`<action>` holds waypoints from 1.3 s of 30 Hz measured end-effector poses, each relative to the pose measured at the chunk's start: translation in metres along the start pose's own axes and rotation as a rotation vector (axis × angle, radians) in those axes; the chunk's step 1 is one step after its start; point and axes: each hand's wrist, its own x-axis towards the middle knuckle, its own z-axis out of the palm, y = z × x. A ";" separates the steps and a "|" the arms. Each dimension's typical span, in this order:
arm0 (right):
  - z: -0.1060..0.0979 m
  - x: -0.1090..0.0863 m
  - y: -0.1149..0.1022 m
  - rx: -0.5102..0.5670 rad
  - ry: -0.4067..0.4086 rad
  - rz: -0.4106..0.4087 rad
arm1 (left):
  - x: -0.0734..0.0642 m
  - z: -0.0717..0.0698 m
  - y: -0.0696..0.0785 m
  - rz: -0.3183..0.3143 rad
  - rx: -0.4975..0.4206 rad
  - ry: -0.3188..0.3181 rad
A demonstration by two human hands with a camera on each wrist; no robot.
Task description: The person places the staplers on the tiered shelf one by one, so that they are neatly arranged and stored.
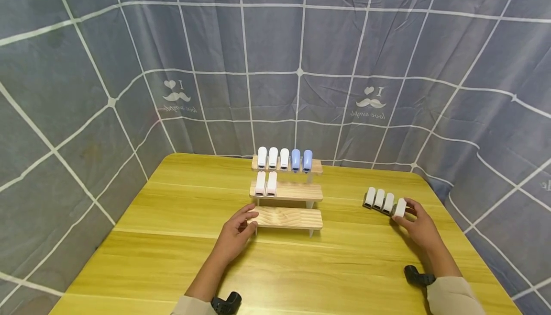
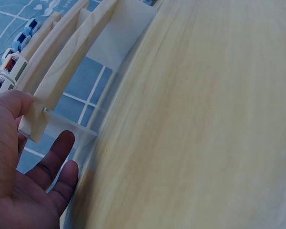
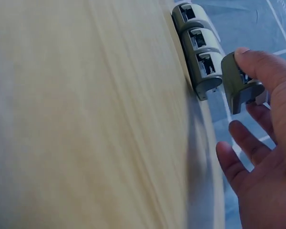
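Observation:
My right hand [image 1: 419, 224] pinches a small white stapler [image 1: 400, 207] between thumb and fingers at the right of the table. In the right wrist view this stapler [image 3: 236, 86] is tilted and stands apart from a row of three like it [image 3: 199, 40], its grey base showing. My left hand [image 1: 236, 232] holds the left end of the lowest wooden shelf [image 1: 286, 218], thumb on the front edge. On the middle shelf [image 1: 301, 191] stand two pale staplers [image 1: 271, 184]. The top shelf [image 1: 317, 166] carries three white staplers [image 1: 273, 158] and two blue ones [image 1: 295, 160].
The three-step stand rests on clear supports [image 2: 71, 123] on a yellow wood-grain table [image 1: 172, 253]. A grey curtain with white lines [image 1: 275, 42] hangs behind and along both sides. Black wrist devices [image 1: 226, 303] are worn near both sleeves.

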 end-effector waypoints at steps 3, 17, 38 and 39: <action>-0.001 -0.004 -0.006 -0.008 0.028 -0.033 | -0.002 -0.001 0.014 -0.011 0.007 0.006; 0.002 -0.001 -0.066 -0.046 0.103 -0.225 | 0.000 -0.002 -0.005 0.016 0.004 -0.012; 0.046 0.007 -0.139 0.009 0.060 -0.341 | -0.007 -0.007 0.042 -0.029 0.003 -0.015; 0.049 0.008 -0.142 0.020 0.054 -0.349 | -0.007 -0.007 0.041 -0.029 0.001 -0.015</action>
